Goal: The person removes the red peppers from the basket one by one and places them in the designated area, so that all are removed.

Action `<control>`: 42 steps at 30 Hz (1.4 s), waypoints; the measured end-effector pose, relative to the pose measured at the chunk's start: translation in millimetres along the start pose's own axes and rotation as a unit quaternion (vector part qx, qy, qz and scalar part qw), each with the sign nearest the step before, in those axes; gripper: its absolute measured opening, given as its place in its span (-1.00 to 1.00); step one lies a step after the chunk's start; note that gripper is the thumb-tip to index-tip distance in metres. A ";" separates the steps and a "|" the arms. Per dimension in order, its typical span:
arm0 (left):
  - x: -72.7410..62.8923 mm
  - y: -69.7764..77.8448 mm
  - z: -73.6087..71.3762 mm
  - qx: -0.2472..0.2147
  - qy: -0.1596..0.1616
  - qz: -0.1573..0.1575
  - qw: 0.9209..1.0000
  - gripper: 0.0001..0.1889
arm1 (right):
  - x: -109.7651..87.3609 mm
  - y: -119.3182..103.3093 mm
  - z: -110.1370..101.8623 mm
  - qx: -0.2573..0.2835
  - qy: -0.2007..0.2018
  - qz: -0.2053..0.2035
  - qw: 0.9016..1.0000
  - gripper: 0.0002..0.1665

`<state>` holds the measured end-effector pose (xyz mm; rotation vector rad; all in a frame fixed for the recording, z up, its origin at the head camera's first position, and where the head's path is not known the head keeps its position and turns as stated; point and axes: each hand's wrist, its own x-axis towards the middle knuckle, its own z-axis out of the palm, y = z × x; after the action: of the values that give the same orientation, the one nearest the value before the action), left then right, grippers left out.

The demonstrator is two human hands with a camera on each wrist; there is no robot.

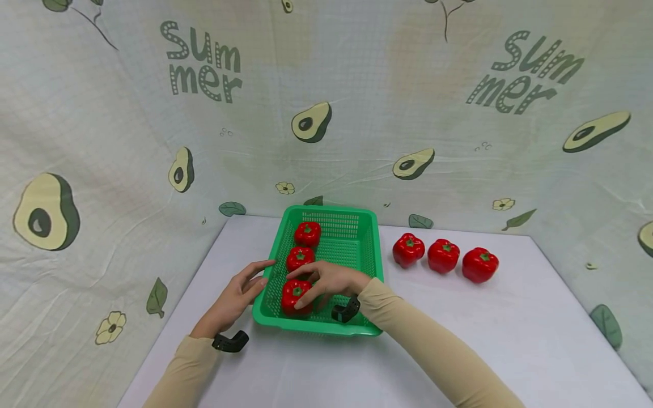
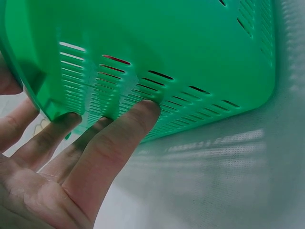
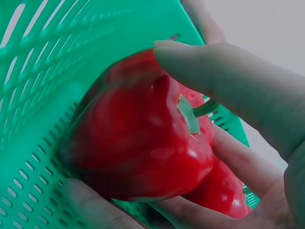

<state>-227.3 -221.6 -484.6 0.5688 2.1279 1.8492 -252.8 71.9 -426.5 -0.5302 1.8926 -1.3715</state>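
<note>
A green plastic basket with slotted walls stands on the table. Inside, along its left side, red bell peppers form a row: a far one, a middle one and a near one. My right hand holds the near pepper, thumb on one side and fingers curved round the other. That pepper lies low in the basket, its green stem toward my palm. My left hand is at the basket's left side, fingertips touching the slotted outer wall.
To the right of the basket, three more red bell peppers stand in a slanting row: a left one, a middle one and a right one. Behind the white table hangs a cloth printed with avocados and lettering.
</note>
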 end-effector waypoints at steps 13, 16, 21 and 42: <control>1.0 1.4 1.7 0.001 0.001 -0.004 1.000 -0.45 | 0.0 2.2 3.3 -0.037 0.030 -0.013 0.999 -0.31; 0.9 1.5 2.1 0.003 0.002 -0.005 1.000 -0.45 | -0.2 2.2 4.2 -0.037 0.032 -0.014 0.999 -0.31; 0.9 1.4 2.5 0.004 0.003 -0.005 1.000 -0.45 | -0.8 1.3 4.9 -0.042 0.034 -0.010 0.998 -0.32; -1.0 0.6 1.4 0.002 0.006 -0.003 1.000 -0.46 | -29.7 -23.9 -7.5 -0.036 0.049 -0.036 0.997 -0.24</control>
<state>-225.7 -220.8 -484.2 0.5539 2.1392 1.8508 -241.1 88.9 -393.6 -0.5821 2.0268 -1.4026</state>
